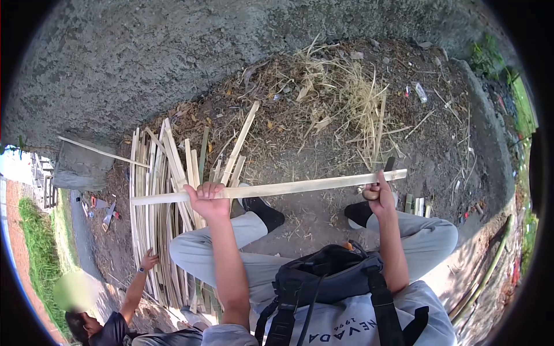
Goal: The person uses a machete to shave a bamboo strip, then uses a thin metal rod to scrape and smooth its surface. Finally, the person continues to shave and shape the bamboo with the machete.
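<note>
A long, pale bamboo strip lies crosswise in front of me, above my knees. My left hand is closed around it left of its middle, fingers curled over the top and thumb pointing up. Near the strip's right end, my right hand grips a knife by its rounded wooden handle. The dark blade sticks up behind the strip, its tip showing above the edge. My right fingers are right at the strip, overlapping it in this view.
Many split bamboo strips are piled at my left, where another person's hand reaches in. Fine shavings heap up ahead, before a rough wall. Saws lie far left; a plastic bottle sits ahead right.
</note>
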`<action>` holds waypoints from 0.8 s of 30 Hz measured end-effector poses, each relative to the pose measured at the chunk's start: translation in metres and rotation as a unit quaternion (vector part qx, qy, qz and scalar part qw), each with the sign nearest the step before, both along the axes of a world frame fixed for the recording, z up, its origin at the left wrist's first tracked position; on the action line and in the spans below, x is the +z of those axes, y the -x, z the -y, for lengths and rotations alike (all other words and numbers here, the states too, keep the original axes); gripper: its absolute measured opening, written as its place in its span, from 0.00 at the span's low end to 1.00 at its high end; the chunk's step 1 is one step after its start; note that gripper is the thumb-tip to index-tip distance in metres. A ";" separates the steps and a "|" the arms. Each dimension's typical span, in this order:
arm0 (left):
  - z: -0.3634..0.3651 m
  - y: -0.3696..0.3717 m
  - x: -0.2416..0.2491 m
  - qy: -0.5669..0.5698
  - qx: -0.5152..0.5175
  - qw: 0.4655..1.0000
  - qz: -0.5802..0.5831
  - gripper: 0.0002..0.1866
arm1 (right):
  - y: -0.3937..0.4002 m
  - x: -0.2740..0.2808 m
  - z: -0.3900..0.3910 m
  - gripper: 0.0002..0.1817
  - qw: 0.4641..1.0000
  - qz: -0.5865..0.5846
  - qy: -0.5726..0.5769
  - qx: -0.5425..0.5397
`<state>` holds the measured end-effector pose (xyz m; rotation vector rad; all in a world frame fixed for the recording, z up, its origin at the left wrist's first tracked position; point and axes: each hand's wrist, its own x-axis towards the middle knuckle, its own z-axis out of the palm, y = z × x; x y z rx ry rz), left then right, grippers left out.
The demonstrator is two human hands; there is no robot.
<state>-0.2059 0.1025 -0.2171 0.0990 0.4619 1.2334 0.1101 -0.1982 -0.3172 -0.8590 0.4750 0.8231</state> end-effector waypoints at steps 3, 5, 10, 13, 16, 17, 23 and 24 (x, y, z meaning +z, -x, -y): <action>-0.001 0.026 0.050 -0.135 0.004 0.990 -0.042 0.31 | 0.002 -0.027 0.010 0.17 0.996 0.004 0.029 0.081; 0.008 0.033 0.087 -0.226 0.010 0.972 -0.065 0.31 | 0.003 -0.041 0.013 0.17 0.993 -0.001 0.088 0.083; 0.032 0.014 0.139 -0.392 -0.036 0.908 -0.140 0.31 | 0.004 -0.040 0.010 0.19 0.971 0.054 0.186 0.139; 0.044 -0.020 0.145 -0.408 -0.051 0.891 -0.193 0.30 | 0.007 -0.041 0.008 0.19 0.922 0.183 0.276 0.200; 0.056 -0.056 0.149 -0.414 -0.058 0.873 -0.250 0.28 | 0.012 -0.034 0.004 0.18 0.744 0.420 0.457 0.248; 0.060 -0.066 0.151 -0.416 -0.061 0.868 -0.265 0.28 | 0.014 -0.025 0.004 0.19 0.749 0.405 0.467 0.238; 0.086 -0.092 0.173 -0.458 -0.069 0.832 -0.306 0.27 | -0.010 -0.042 0.012 0.14 0.980 0.057 0.186 0.048; 0.089 -0.092 0.174 -0.467 -0.075 0.828 -0.302 0.27 | -0.017 -0.044 0.016 0.13 0.989 0.016 0.144 -0.028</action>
